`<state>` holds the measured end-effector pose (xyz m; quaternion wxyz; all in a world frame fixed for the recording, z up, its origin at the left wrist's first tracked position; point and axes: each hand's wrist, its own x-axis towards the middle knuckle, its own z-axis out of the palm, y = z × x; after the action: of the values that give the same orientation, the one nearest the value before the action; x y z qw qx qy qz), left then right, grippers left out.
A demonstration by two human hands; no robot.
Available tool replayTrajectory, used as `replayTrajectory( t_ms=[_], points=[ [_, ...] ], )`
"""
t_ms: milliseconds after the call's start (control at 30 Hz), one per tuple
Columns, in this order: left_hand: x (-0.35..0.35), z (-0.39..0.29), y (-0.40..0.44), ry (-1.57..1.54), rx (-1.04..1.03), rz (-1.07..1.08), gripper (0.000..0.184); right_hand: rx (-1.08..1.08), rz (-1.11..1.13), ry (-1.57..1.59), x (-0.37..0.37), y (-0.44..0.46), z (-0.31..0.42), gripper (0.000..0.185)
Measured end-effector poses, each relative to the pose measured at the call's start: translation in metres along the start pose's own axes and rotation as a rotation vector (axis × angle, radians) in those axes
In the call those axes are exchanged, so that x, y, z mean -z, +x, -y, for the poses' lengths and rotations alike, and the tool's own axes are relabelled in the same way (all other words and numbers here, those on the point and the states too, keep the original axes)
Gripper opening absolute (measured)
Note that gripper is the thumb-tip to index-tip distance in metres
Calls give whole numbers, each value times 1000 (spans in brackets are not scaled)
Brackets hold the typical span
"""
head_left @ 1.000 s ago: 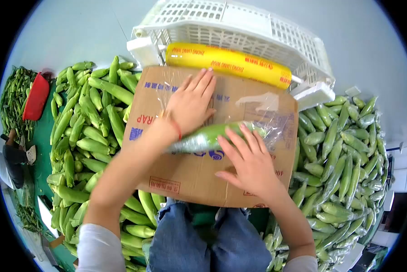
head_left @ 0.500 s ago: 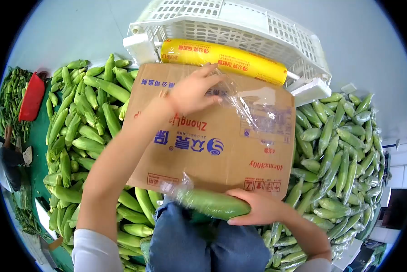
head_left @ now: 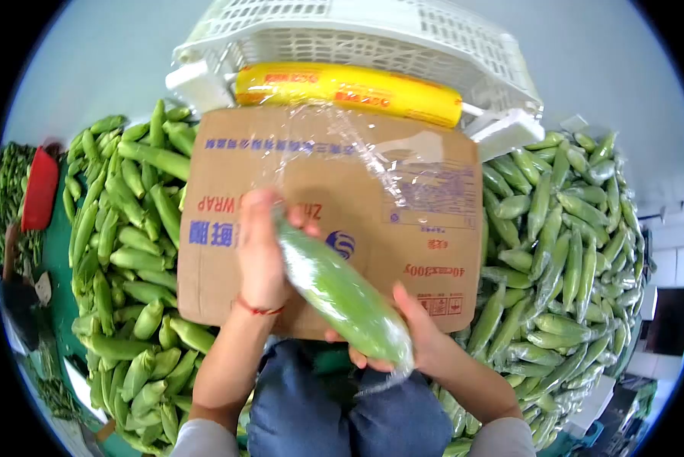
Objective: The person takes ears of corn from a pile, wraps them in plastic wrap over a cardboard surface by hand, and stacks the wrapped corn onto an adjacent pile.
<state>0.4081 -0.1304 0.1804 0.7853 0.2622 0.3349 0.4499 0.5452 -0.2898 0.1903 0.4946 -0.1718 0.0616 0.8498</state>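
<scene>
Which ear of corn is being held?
The wrapped ear slanting over the cardboard box, between left hand and right hand; the others lie in the left pile and right pile.

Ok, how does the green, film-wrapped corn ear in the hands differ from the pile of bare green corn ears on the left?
The film-wrapped corn ear has shiny clear film around it; the bare pile shows none. The wrapped ear is raised and tilted, right hand gripping its lower end and left hand at its upper end; the pile's ears lie heaped in various directions. Both have green, elongated ears.
</scene>
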Motion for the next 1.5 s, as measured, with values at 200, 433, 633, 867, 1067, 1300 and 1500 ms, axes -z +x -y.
replayTrajectory(
  t_ms=[200, 433, 633, 867, 1067, 1300, 1500],
  points=[
    [63, 32, -38, 570, -236, -140, 32, 952, -511, -1667, -21, -50, 40, 41],
    [65, 13, -83, 535, 465, 282, 62, 1049, -190, -1010, -49, -57, 49, 31],
    [7, 15, -68, 1289, -354, 835, 78, 1569, -168, -282, -43, -27, 42, 67],
    [-93, 49, -62, 1509, -605, 1264, 73, 1344, -606, -106, 61, -132, 41, 49],
    [35, 14, -59, 1818, -628, 617, 68, 2032, -1270, -260, 138, -412, 165, 63],
    [71, -17, 32, 1861, -771, 121, 59, 904, -1159, -2045, 67, -150, 125, 68],
    [74, -39, 139, 1721, -1046, 574, 19, 1113, -440, -2283, 78, 22, 150, 33]
  ],
)
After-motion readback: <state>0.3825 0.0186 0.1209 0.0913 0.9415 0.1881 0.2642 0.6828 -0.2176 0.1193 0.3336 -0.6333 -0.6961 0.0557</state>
